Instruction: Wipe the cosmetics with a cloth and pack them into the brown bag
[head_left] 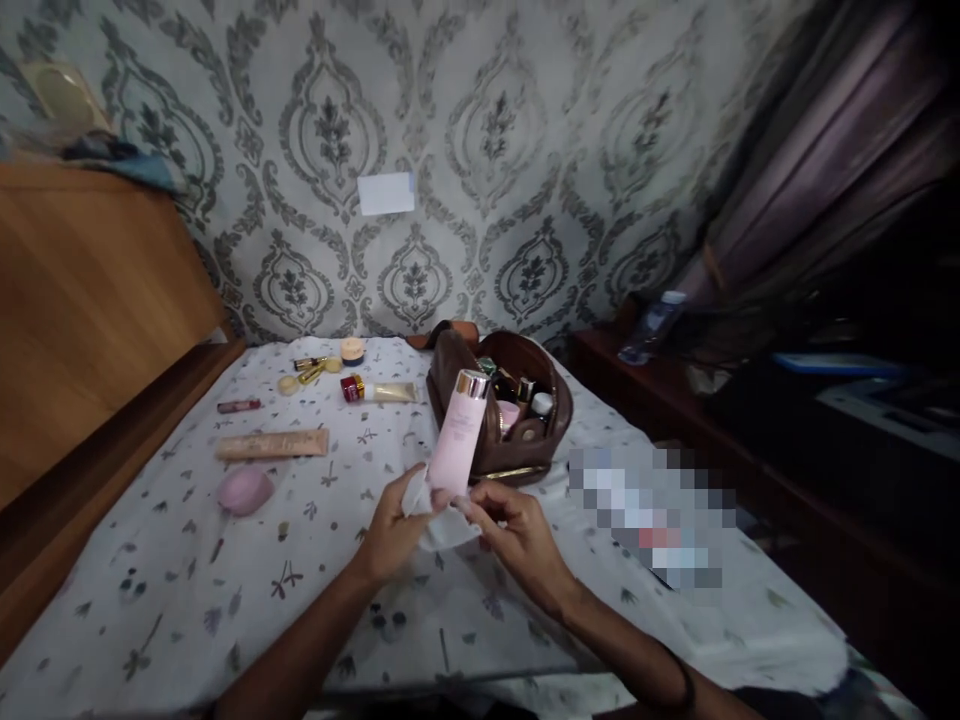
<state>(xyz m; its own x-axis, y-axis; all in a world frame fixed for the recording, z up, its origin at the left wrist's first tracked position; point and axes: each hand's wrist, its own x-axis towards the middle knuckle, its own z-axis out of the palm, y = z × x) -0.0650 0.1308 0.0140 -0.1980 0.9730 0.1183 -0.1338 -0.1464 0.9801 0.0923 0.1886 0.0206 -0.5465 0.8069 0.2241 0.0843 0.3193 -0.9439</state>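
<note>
A pink bottle (459, 435) with a shiny metallic cap stands tilted slightly right between my hands, its lower end against a white tissue or cloth (450, 528). My left hand (394, 528) is closed round the tissue and the bottle's base from the left. From the right, my right hand (517, 530) pinches the tissue's edge near the base. Just behind the bottle, a brown bag (559, 425) lies open with several cosmetic containers inside.
On the patterned white cloth (300, 620) at left lie a pink sponge (245, 491), a beige tube (272, 444), a cream tube (390, 392), a red-capped item (352, 388) and a small jar (352, 351). A blurred-out object (652, 515) is at right; a clear bottle (652, 328) stands beyond.
</note>
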